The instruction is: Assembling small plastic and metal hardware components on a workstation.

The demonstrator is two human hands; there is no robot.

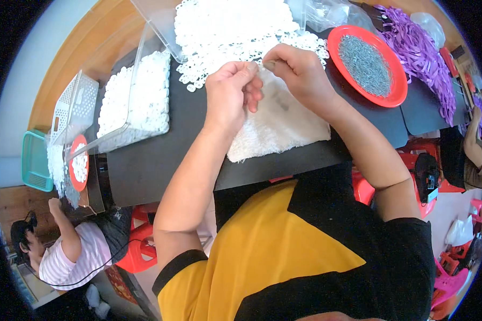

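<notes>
My left hand (234,92) and my right hand (295,68) meet fingertip to fingertip over a cream cloth (284,123) on the dark table. Both pinch with thumb and forefinger. Whatever lies between the fingertips is too small to make out. Just beyond my hands spreads a loose heap of small white ring-like pieces (219,64). To the right of my right hand, a red plate (398,88) holds many thin grey metal pieces (365,65), perhaps pins or screws.
A clear bin (163,32) of white pieces stands at the back. Another clear bin (160,131) of white pieces is at left, beyond it a white basket (83,96) and green tray (35,179). Purple straps (418,48) lie at right. One person (80,251) works at left, another (474,142) at far right.
</notes>
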